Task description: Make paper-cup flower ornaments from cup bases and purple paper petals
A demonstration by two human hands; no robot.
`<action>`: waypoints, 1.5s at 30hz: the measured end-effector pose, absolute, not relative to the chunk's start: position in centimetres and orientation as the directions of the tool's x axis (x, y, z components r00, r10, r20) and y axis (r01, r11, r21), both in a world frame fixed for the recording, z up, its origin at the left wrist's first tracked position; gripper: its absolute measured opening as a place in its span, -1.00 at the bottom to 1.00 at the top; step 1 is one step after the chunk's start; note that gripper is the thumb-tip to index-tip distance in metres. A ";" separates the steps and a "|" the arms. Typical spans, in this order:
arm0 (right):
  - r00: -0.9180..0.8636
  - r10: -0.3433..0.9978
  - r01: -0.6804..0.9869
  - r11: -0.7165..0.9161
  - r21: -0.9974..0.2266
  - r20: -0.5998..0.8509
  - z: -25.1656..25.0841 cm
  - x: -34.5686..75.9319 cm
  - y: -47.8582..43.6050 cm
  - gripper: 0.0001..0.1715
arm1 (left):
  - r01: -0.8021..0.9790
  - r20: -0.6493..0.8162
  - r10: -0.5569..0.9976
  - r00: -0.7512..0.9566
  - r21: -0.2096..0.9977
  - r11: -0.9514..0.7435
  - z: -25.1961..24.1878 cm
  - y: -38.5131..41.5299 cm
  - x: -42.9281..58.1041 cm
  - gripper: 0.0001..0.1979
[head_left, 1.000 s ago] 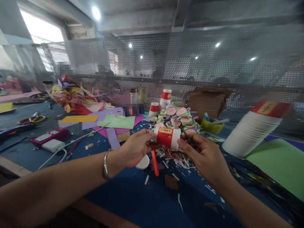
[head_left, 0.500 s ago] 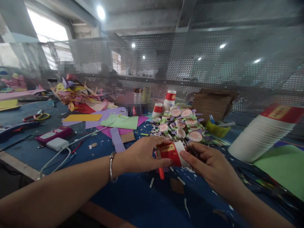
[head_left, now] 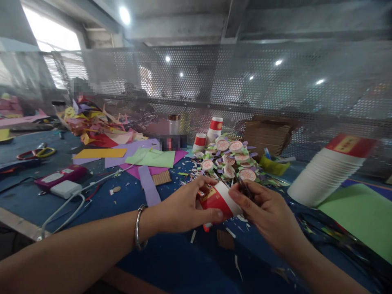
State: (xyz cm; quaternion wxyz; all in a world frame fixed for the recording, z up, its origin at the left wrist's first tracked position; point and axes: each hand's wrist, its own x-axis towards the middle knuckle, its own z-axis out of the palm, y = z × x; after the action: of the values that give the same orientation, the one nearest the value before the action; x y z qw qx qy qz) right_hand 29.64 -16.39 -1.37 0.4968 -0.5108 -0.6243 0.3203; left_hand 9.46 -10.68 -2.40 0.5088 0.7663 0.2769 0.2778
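Note:
A red and white paper cup [head_left: 219, 202] lies tilted between both hands above the blue table. My left hand [head_left: 186, 206] is wrapped round its red side, thumb below and fingers on top. My right hand [head_left: 260, 208] pinches a dark, thin tool [head_left: 243, 187] at the cup's white end; its shape is mostly hidden by the fingers. Something red shows beneath the cup, largely covered. Just behind the hands is a pile of round white discs with red print [head_left: 235, 157], mixed with green and purple paper.
A tall leaning stack of paper cups [head_left: 327, 175] stands at right beside green paper [head_left: 361, 216]. Scissors [head_left: 36, 152], a purple device [head_left: 61, 177] and a white cable [head_left: 101, 179] are at left. Coloured sheets [head_left: 153, 157] and a mesh partition [head_left: 190, 81] lie beyond.
The cup has turned slightly in my left hand, and the red thing under it shows less. My right hand stays at its white end. The whole view has shifted a little.

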 end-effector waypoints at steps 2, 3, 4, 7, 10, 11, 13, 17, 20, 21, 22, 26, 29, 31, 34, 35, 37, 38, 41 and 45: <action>0.102 0.941 0.288 0.282 -0.915 0.322 -1.2 29.7 -16.4 -0.62 | 0.034 0.124 0.718 0.685 0.979 -0.201 -2.2 -10.8 9.6 -0.27; 0.150 0.931 0.280 0.282 -0.917 0.332 -1.2 29.8 -16.3 -0.62 | -0.039 0.119 0.725 0.678 0.991 -0.126 -2.1 -10.8 9.6 -0.25; 0.194 0.921 0.277 0.279 -0.919 0.338 -1.2 29.8 -16.3 -0.62 | -0.112 0.119 0.737 0.665 0.992 -0.059 -2.0 -10.8 9.7 -0.25; 0.221 0.915 0.279 0.273 -0.921 0.338 -1.3 29.8 -16.3 -0.62 | -0.282 0.148 0.798 0.585 0.959 0.029 -1.8 -10.7 10.0 -0.44; 0.129 0.943 0.273 0.265 -0.925 0.308 -1.5 29.6 -16.4 -0.63 | -0.358 0.188 0.835 0.517 0.934 0.011 -2.0 -10.4 10.3 -0.59; 0.110 0.949 0.264 0.259 -0.929 0.296 -1.5 29.5 -16.4 -0.63 | -0.366 0.193 0.837 0.513 0.930 0.010 -2.1 -10.4 10.3 -0.61; 0.092 0.960 0.224 0.239 -0.945 0.265 -1.6 29.4 -16.4 -0.60 | -0.366 0.188 0.833 0.520 0.930 0.019 -2.3 -10.3 10.4 -0.62; 0.079 0.971 0.144 0.213 -0.966 0.226 -1.8 29.5 -16.3 -0.51 | -0.383 0.177 0.849 0.499 0.923 0.033 -2.6 -10.5 10.6 -0.66; 0.089 0.968 0.123 0.223 -0.967 0.235 -1.9 29.5 -16.3 -0.47 | -0.395 0.187 0.843 0.504 0.918 0.033 -2.7 -10.8 10.8 -0.68; 0.084 0.970 0.118 0.217 -0.969 0.227 -1.8 29.5 -16.4 -0.46 | -0.383 0.177 0.833 0.524 0.923 0.045 -2.7 -11.0 10.8 -0.68; 0.078 0.973 0.114 0.207 -0.972 0.217 -1.8 29.5 -16.4 -0.47 | -0.365 0.163 0.821 0.547 0.929 0.059 -2.7 -11.1 10.8 -0.68; 0.068 0.973 0.134 0.208 -0.969 0.219 -1.6 29.6 -16.4 -0.56 | -0.315 0.156 0.765 0.625 0.947 0.064 -2.8 -11.2 10.8 -0.66; 0.041 0.973 0.170 0.218 -0.961 0.228 -1.7 29.9 -16.1 -0.60 | -0.339 0.217 0.748 0.627 0.941 0.011 -2.8 -10.7 10.3 -0.63; 0.039 0.977 0.174 0.201 -0.964 0.210 -1.8 30.1 -15.9 -0.60 | -0.326 0.221 0.759 0.612 0.945 -0.013 -2.7 -10.2 9.9 -0.59; 0.037 0.981 0.173 0.182 -0.968 0.191 -2.0 30.4 -15.8 -0.58 | -0.271 0.159 0.761 0.629 0.962 0.022 -2.3 -9.5 9.1 -0.41; 0.036 0.981 0.187 0.183 -0.965 0.193 -2.0 30.5 -15.7 -0.57 | -0.255 0.133 0.749 0.649 0.966 0.049 -2.2 -9.3 8.9 -0.33; 0.037 0.977 0.232 0.194 -0.953 0.208 -2.0 30.7 -15.7 -0.57 | -0.208 0.092 0.701 0.708 0.975 0.082 -2.0 -9.0 8.6 -0.18; 0.037 0.976 0.250 0.198 -0.948 0.214 -2.0 30.8 -15.7 -0.56 | -0.178 0.079 0.672 0.736 0.981 0.079 -2.0 -8.8 8.5 -0.16; 0.021 0.979 0.260 0.188 -0.947 0.201 -1.9 30.9 -15.7 -0.55 | -0.125 0.076 0.618 0.783 0.991 0.037 -2.2 -8.7 8.5 -0.29; 0.039 0.974 0.283 0.203 -0.937 0.223 -1.9 30.9 -15.6 -0.55 | -0.141 0.056 0.616 0.786 0.986 0.091 -2.5 -8.9 8.8 -0.37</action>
State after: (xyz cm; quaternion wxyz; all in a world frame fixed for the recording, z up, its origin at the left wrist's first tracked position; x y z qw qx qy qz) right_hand 30.94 -15.56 -1.91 0.4936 -0.5253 -0.5982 0.3501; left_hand 8.85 -8.86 -2.48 0.7133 0.6198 0.1916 0.2652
